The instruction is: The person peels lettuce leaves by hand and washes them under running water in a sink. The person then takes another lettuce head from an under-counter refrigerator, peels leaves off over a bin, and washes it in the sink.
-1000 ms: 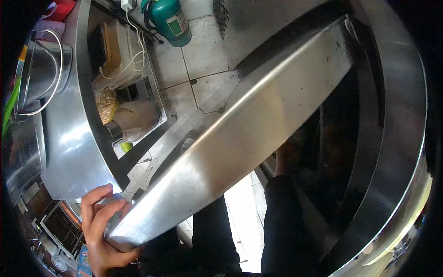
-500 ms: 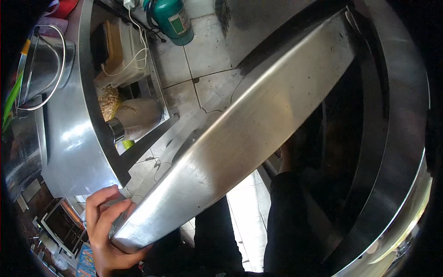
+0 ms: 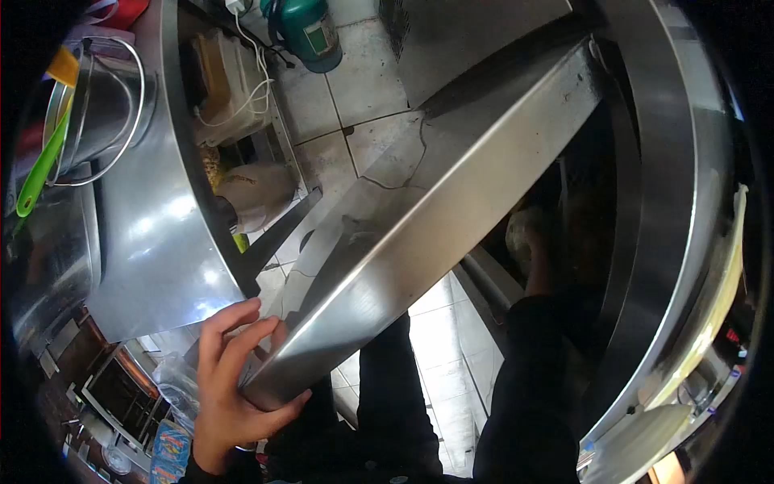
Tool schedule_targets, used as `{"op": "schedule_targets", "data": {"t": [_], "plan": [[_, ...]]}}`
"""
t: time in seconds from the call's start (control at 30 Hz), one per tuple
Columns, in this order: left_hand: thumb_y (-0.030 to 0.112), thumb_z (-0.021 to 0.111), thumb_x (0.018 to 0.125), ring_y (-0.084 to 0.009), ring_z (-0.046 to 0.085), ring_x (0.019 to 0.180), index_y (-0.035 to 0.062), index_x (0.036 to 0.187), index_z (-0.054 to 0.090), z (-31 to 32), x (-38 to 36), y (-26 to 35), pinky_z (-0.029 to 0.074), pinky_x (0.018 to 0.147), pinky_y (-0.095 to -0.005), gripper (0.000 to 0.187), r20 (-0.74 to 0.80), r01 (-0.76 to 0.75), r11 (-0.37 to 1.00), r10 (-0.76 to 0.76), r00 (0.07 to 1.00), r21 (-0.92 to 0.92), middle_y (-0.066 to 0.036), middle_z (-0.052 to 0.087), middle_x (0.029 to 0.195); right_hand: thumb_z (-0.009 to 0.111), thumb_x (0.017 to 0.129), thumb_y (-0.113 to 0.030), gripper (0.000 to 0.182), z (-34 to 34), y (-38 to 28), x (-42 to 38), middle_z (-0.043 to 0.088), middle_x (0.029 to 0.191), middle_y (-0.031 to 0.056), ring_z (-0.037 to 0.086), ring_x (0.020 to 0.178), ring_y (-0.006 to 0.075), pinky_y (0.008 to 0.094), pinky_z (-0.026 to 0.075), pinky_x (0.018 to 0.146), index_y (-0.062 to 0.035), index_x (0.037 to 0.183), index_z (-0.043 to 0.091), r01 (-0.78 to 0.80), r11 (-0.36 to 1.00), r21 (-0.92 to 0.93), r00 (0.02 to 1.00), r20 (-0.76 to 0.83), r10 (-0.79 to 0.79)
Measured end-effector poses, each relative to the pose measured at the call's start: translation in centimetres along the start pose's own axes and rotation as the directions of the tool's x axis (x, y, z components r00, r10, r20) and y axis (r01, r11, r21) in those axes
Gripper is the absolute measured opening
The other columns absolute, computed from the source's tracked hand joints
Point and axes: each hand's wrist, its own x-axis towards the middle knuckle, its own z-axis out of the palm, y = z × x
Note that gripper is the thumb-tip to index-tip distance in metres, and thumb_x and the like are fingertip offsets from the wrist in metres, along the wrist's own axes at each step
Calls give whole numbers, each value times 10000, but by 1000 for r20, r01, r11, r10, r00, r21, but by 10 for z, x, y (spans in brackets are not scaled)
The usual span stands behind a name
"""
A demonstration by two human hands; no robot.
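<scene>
A stainless steel door [image 3: 427, 226] swings out across the middle of the view, its broad edge towards me. My left hand [image 3: 230, 379] is closed on the near end of this door, thumb on one side and fingers on the other. Behind it, my right hand [image 3: 538, 252] reaches into the dark inside of the steel cabinet [image 3: 665, 202]. A pale, rounded bundle [image 3: 520, 224], possibly a plastic bag, is in the right hand's grip. Shadow hides much of those fingers and the inside of the cabinet.
On the left a steel table [image 3: 157, 242] carries a metal pot [image 3: 105, 105] and a green-handled utensil [image 3: 44, 165]. Plastic containers [image 3: 238, 81] sit on its lower shelf. A green cylinder [image 3: 302, 36] stands on the tiled floor [image 3: 322, 109].
My right hand has come into clearer sight inside the cabinet, with the pale bundle now showing in it. The left hand stays on the door, while the whole view has shifted slightly.
</scene>
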Motion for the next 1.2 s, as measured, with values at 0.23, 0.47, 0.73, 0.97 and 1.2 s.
{"op": "schedule_targets", "data": {"t": [0.23, 0.47, 0.73, 0.97, 1.2], "plan": [[127, 811, 533, -302, 492, 1118, 62, 1188, 569, 3, -3, -4, 475, 829, -353, 702, -7, -34, 996, 33, 999, -82, -163, 449, 1238, 576, 874, -240, 308, -27, -16, 4, 624, 962, 90, 598, 835, 212, 324, 492, 742, -30, 1097, 605, -15, 1000, 13, 999, -37, 16], [215, 798, 513, -311, 480, 1109, 51, 1180, 558, 3, -1, -9, 446, 849, -388, 728, 4, -90, 994, 90, 996, -54, -175, 453, 1220, 576, 874, -242, 313, -43, -23, 6, 624, 967, 92, 598, 841, 215, 326, 492, 751, -28, 1100, 604, -14, 999, 29, 997, -78, 16], [188, 790, 509, -292, 507, 1062, 45, 1173, 559, 8, -4, -5, 448, 812, -361, 717, -21, -44, 996, 42, 999, -82, -158, 484, 1194, 577, 874, -245, 318, -59, -32, 9, 623, 972, 93, 597, 848, 218, 329, 492, 761, -25, 1103, 602, -2, 999, 48, 995, -104, 7], [104, 797, 534, -303, 524, 1048, 48, 1169, 552, 19, -12, 9, 439, 881, -369, 683, -37, -28, 986, 23, 999, -166, -149, 507, 1134, 578, 874, -247, 323, -73, -38, -38, 623, 977, 95, 597, 855, 220, 331, 491, 769, -23, 1106, 601, 112, 987, 116, 968, -237, -82], [156, 785, 622, -292, 509, 995, 52, 1196, 493, 31, -31, 16, 439, 846, -372, 653, -94, -20, 966, -4, 996, -258, -125, 492, 1072, 806, 608, -245, 647, -59, -101, -293, 554, 1096, 182, 476, 1023, 372, 470, 356, 924, -16, 1137, 511, 182, 977, -109, 969, -151, -197]]}}
